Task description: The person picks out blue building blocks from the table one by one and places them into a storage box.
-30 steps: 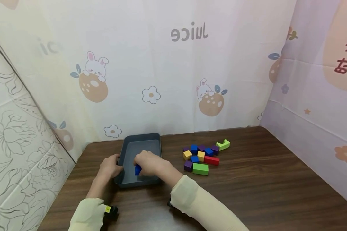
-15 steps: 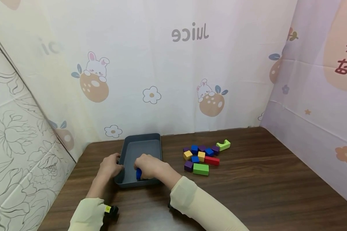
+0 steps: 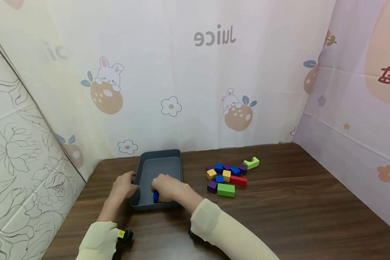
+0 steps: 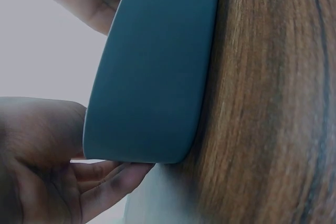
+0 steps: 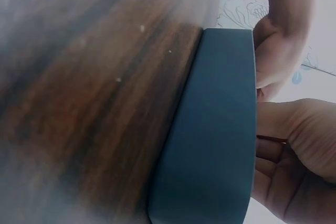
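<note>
A grey rectangular tray (image 3: 155, 207) lies at the left part of the table. Its left wall is pinched by my left hand (image 3: 123, 186), thumb over the rim and fingers along the outside, as the left hand (image 4: 50, 150) in the left wrist view also shows. Inside the tray, near its front left corner, my right hand (image 3: 169, 187) holds a blue block (image 3: 155, 196) low over the bottom. Most of that block is covered by the fingers. From the right wrist, the tray's front wall (image 5: 210, 129) hides the block and the fingertips of the right hand (image 5: 299, 156).
Right of the tray lies a loose group of toy blocks, with a green block (image 3: 225, 190), a red block (image 3: 238, 181), a yellow block (image 3: 211, 174) and several blue and purple ones. A notched lime-green block (image 3: 251, 163) lies at their far right. A curtain (image 3: 195, 126) hangs behind the table.
My right hand has come down and slightly toward the tray's front with the blue block, then stayed there over the last half second. The left hand keeps its hold on the tray.
</note>
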The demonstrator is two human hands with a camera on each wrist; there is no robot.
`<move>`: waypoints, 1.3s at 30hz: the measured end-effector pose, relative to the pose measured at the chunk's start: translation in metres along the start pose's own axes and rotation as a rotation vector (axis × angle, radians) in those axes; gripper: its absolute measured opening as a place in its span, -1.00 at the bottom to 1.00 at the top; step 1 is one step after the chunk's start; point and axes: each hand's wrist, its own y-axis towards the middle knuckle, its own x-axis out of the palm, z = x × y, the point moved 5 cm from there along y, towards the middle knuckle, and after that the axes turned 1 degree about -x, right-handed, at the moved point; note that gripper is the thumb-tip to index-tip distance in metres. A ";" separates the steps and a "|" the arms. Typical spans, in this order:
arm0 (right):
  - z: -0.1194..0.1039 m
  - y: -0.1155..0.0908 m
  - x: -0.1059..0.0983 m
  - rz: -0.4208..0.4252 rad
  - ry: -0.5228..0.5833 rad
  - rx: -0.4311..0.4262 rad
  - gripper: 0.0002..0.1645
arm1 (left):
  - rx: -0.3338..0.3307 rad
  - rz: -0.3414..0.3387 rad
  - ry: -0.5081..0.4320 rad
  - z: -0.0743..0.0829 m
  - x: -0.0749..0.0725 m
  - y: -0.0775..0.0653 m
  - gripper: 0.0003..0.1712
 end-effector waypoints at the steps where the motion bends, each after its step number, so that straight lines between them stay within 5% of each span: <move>1: 0.000 0.000 0.001 -0.001 -0.001 0.003 -0.64 | 0.002 0.001 0.001 0.000 0.000 0.000 -0.37; 12: 0.000 0.001 0.004 -0.001 0.002 0.007 -0.73 | 0.003 -0.011 0.010 0.001 0.002 0.001 -0.33; 22: -0.002 -0.007 -0.009 0.012 -0.011 -0.023 -0.61 | 0.024 -0.003 0.024 0.002 -0.001 0.000 -0.34; 39: 0.018 -0.030 -0.038 0.047 0.132 -0.016 -0.50 | 0.026 -0.013 0.026 0.000 0.002 0.002 -0.33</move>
